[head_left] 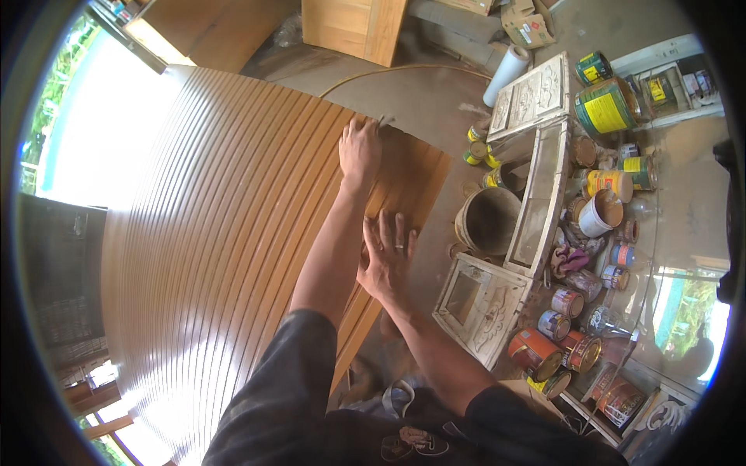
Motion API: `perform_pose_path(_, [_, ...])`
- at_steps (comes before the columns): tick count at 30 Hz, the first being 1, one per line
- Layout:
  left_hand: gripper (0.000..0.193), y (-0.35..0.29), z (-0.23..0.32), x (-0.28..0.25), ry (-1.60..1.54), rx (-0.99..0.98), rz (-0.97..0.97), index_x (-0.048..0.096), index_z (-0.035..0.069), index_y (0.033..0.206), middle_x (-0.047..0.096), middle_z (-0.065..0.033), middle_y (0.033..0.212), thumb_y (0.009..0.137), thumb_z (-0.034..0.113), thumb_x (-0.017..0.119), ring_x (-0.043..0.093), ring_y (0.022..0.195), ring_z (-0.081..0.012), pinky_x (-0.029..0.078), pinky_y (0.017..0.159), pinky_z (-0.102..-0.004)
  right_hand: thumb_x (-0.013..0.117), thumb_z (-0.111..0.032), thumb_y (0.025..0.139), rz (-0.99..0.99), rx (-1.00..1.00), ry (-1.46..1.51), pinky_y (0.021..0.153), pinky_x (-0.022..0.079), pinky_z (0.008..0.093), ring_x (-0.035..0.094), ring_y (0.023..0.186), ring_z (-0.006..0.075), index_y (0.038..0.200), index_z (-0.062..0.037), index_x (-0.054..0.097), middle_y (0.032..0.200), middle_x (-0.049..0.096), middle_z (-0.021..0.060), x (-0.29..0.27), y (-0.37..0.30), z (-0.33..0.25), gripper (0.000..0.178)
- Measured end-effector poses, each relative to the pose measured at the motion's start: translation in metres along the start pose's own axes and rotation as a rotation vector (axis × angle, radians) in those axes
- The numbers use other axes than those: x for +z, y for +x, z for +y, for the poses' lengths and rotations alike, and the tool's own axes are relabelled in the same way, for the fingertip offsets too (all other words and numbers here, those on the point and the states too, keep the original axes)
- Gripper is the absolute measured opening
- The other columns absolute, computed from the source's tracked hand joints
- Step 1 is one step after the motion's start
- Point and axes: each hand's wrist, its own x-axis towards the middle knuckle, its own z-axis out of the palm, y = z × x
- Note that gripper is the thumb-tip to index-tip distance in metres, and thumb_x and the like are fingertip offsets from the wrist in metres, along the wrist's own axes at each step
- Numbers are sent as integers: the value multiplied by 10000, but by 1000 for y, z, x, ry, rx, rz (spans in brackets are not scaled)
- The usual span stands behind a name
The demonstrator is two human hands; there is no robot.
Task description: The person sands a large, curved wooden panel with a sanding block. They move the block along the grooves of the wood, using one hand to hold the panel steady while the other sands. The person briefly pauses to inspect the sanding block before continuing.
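Observation:
A large brown wooden panel [225,202] with long parallel grooves spreads out in front of me, its surface shiny. My left hand [360,151] is at the far part of its right side, fingers curled closed. A small, thin greyish piece [386,120] pokes out beside those fingertips; what the hand grips is mostly hidden. Nearer to me, my right hand [386,256] lies on the smooth border strip of the panel, fingers stretched and spread, with a ring on one finger.
Right of the panel, a weathered carved frame [536,198] stands near a large round bucket [489,221]. Several paint cans [536,353] and jars crowd a bench beyond. A hose [404,67] crosses the floor. A wooden door panel [353,27] stands at the back.

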Motion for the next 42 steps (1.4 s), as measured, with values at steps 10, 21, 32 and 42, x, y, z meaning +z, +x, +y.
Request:
perform_pose_path(10, [379,-462,-134,-351,300,-532,-186,791,136,1177,735,-128,1059,837,-4,699,714,988,-359,572,839,-492,648,-455,1009,92,-35,67,1277,156,725,194,1622,502,1617,-148,475,1718,362,214,11,-1,2,702])
perform_pose_path(21, [219,-548,-94,-429,-1439,-962,774,677,49,1182,763,-139,1119,990,122,750,711,1193,-309,567,1021,-480,722,-360,1045,-737,-150,880,1104,543,429,672,1310,293,1487,-10,621,1423,702,180,-55,-26,-108,573])
perform_pose_path(32, [227,-516,-34,-416,-1601,-773,502,681,91,1174,748,-107,1260,963,48,752,662,1292,-264,513,1105,-415,809,-120,941,-717,-605,794,763,616,371,779,906,283,1254,-83,793,1104,794,152,-155,-184,-215,315])
perform_pose_path(42, [163,-469,-18,-454,-590,-453,94,811,45,1044,773,-69,946,900,101,861,713,926,-198,562,841,-377,858,-97,891,-566,-826,715,768,606,371,772,890,258,1140,-86,799,1004,804,105,-180,-135,-183,256])
